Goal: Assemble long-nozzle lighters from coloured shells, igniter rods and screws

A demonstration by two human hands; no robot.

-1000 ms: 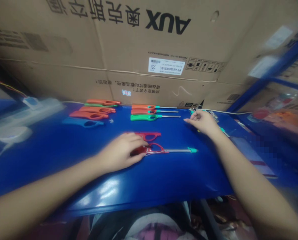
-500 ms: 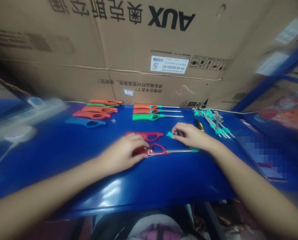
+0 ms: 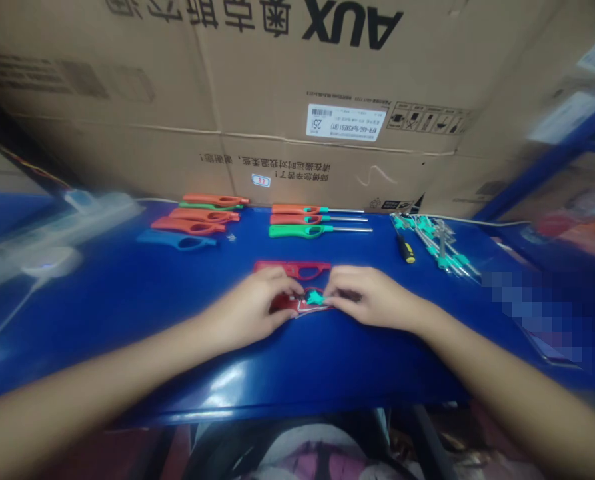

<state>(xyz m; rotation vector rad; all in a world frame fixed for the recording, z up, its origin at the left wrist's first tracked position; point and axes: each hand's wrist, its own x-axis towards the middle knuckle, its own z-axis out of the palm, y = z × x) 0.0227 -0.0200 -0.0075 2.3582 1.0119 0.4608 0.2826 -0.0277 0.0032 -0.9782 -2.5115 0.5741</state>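
Observation:
Near the middle of the blue table, my left hand [image 3: 257,303] is closed on the handle end of an open red lighter shell [image 3: 307,307]. My right hand [image 3: 372,297] pinches a small teal plastic piece [image 3: 316,298] over the shell's trigger opening. Dark small parts show beside my left fingertips, too small to name. Just behind both hands lies another red lighter casing [image 3: 292,269], partly covered by them. The shell's metal tube is hidden by my right hand.
Behind are orange, green and blue casings [image 3: 190,241], lighters with metal tubes [image 3: 300,231], a black-yellow screwdriver [image 3: 407,250] and teal-ended rods [image 3: 442,247]. A cardboard box [image 3: 257,93] stands along the back. At left lies a white power strip [image 3: 97,217].
My right hand has moved left with the teal piece, from beside the lighter to over the red shell. The screwdriver shows more fully. My left hand stays at the shell; the view has shifted slightly.

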